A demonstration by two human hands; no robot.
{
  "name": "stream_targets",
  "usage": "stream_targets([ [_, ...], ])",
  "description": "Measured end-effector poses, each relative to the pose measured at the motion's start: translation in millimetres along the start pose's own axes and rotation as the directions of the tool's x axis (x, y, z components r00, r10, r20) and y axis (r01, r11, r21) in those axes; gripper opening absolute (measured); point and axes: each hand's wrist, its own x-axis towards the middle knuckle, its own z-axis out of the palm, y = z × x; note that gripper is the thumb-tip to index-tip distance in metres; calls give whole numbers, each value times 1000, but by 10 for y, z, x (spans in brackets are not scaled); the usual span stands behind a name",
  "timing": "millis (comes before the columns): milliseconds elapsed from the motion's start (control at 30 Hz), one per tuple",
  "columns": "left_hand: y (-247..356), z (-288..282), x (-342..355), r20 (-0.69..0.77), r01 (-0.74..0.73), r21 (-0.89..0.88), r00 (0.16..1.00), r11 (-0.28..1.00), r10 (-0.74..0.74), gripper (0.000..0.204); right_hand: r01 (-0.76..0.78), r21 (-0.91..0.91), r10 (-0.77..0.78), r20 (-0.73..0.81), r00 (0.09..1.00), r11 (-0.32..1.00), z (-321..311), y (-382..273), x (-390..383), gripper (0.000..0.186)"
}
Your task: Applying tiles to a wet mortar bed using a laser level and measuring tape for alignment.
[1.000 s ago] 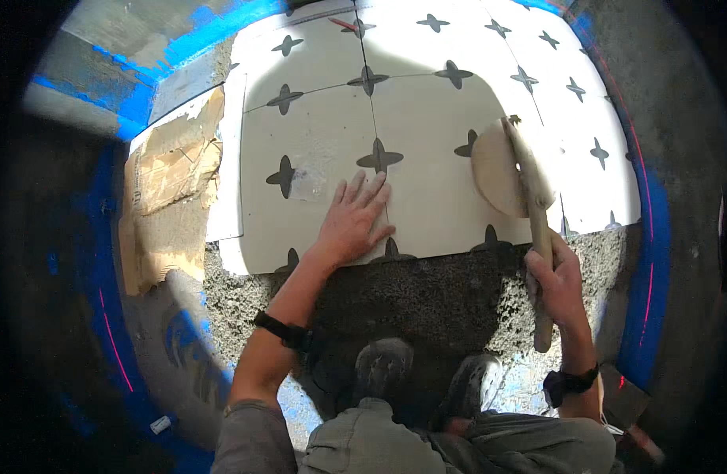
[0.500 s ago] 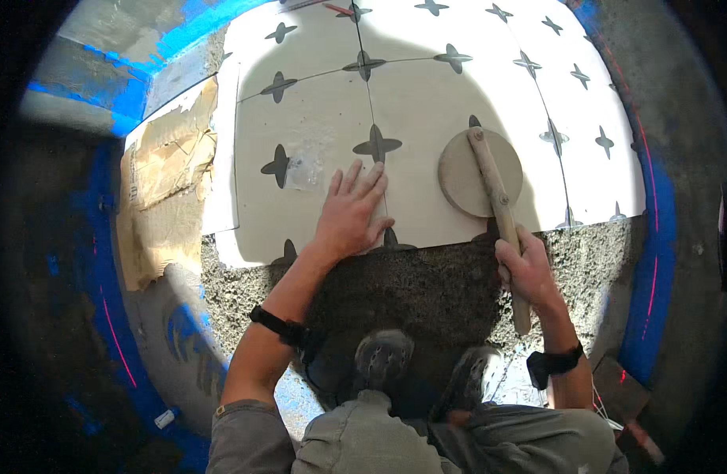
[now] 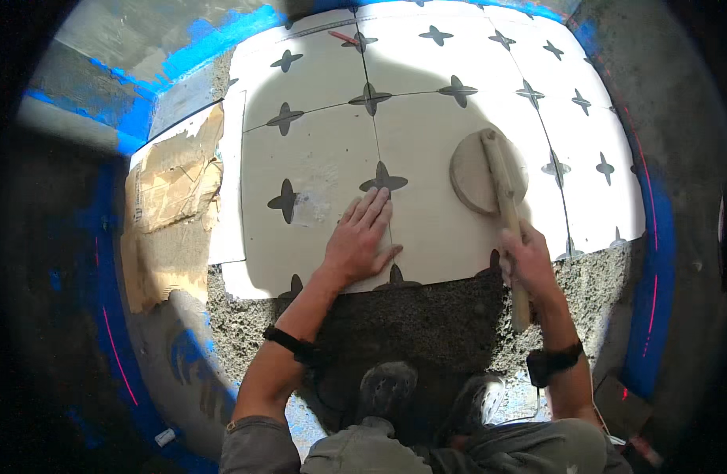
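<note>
My left hand (image 3: 360,243) lies flat with its fingers stretched out, across the joint between two white floor tiles (image 3: 438,229). Its fingertips touch the lower part of a black cross motif (image 3: 383,181). The fingers of my right hand (image 3: 528,257) wrap round the handle of a round-headed wooden tile beater (image 3: 463,178). Its disc is tilted over the right-hand tile, with the thick left edge showing; whether it touches the tile I cannot tell. A cloudy whitish patch (image 3: 312,205) marks the tile left of my left hand.
Rough dark mortar (image 3: 411,324) borders the tiles' near edge, before my shoes (image 3: 387,387). Torn cardboard (image 3: 170,205) lies at the left. Blue-marked edges (image 3: 656,292) with red laser lines run along both sides. A red pencil-like stick (image 3: 344,37) rests on the far tiles.
The view has shifted, so the floor sits lower in the picture. The beater's disc has tilted and moved farther over the tile, covering a black motif. My left hand stays at the joint.
</note>
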Motion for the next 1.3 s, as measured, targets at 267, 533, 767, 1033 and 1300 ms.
stream_targets([
  [267, -6, 12, -13, 0, -13, -28, 1000, 1000, 13, 80, -4, 30, 3, 10, 1000, 1000, 92, -32, 42, 28],
  [533, -19, 7, 12, 2, -16, -11, 1000, 1000, 16, 85, 17, -6, -17, 73, 997, 1000, 12, 193, 54, 27],
  [767, 49, -33, -107, 129, -8, 67, 992, 998, -1, 97, -35, -8, 35, -16, 999, 999, -329, 360, -406, 50],
  [1033, 73, -45, -140, 168, -46, 102, 985, 994, 29, 102, -120, 54, 125, -96, 988, 991, -467, 319, -664, 27],
  [1300, 81, -56, -142, 166, -52, 98, 985, 994, 36, 101, -78, 92, 87, -102, 991, 993, -498, 330, -623, 36],
])
